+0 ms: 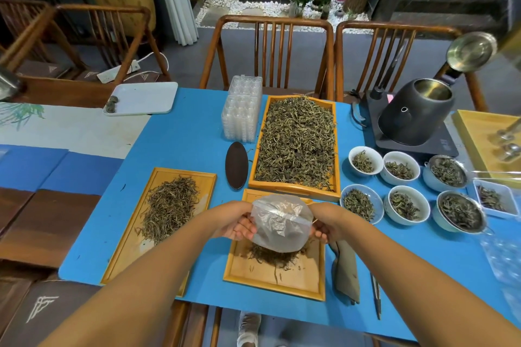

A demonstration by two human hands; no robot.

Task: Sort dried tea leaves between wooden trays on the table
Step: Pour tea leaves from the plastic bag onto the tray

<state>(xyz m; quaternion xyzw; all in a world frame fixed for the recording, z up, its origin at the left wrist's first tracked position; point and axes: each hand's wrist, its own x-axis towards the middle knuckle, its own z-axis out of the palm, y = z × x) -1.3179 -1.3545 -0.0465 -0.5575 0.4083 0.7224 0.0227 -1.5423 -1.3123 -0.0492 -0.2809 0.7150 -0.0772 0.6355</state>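
Pinching the plastic bag [282, 222] between both hands [239, 227] [324, 227] above the near tray [245, 270], any tilt risked spilling tea leaves [273, 255] beyond its rim.

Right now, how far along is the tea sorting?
Done: a sorted pile lies on the left tray. In hand: the left hand and right hand hold a plastic bag over the near tray. Left: the far tray remains full.

A tea house — tasting bowls [363, 161], kettle [414, 113], wooden chairs [270, 45].
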